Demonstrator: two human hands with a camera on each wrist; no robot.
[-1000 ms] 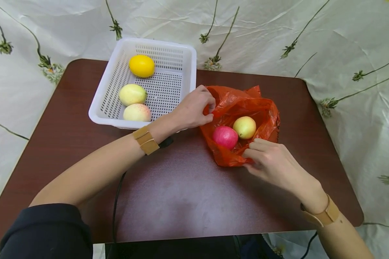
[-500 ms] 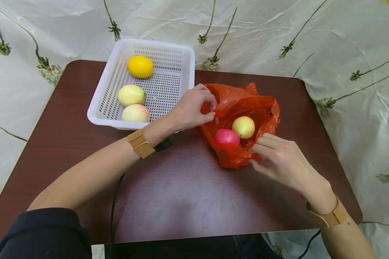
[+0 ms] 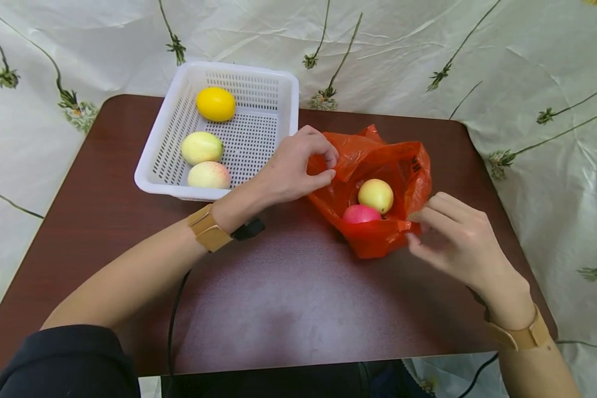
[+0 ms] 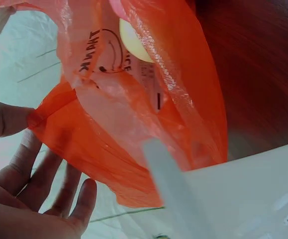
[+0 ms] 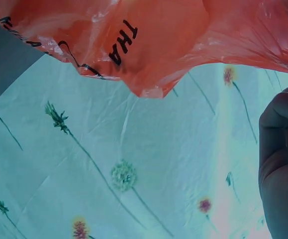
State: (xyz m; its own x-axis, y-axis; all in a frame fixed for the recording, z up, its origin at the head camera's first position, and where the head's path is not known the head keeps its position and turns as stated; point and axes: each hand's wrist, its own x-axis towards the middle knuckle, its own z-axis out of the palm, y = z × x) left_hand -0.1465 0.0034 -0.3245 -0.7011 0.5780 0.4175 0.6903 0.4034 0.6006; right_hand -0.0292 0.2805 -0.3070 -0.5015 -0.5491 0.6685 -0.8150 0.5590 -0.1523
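Note:
An orange-red plastic bag (image 3: 378, 240) with black print stands open-mouthed on the table. Inside it lie a pale yellow round fruit (image 3: 376, 195) and a bright pink fruit (image 3: 361, 214), the pink one partly hidden by the bag's near side. My left hand (image 3: 296, 166) pinches the bag's left rim between thumb and index finger; in the left wrist view the other fingers spread below the plastic (image 4: 99, 144). At the bag's right front edge, my right hand (image 3: 457, 237) pinches the rim with thumb and fingertips. The right wrist view shows that hand only at its right edge.
A white perforated basket (image 3: 278, 119) stands left of the bag, its near right side behind my left wrist. It contains a yellow lemon (image 3: 216, 104), a pale green-yellow fruit (image 3: 202, 147) and a blushed peach (image 3: 209, 175). A black cable (image 3: 176, 315) crosses the dark brown table (image 3: 258, 320).
My right hand has moved right and slightly up, drawing the bag's near rim along and stretching the mouth. The pink fruit has shifted right and is more covered. My left hand stays nearly in place.

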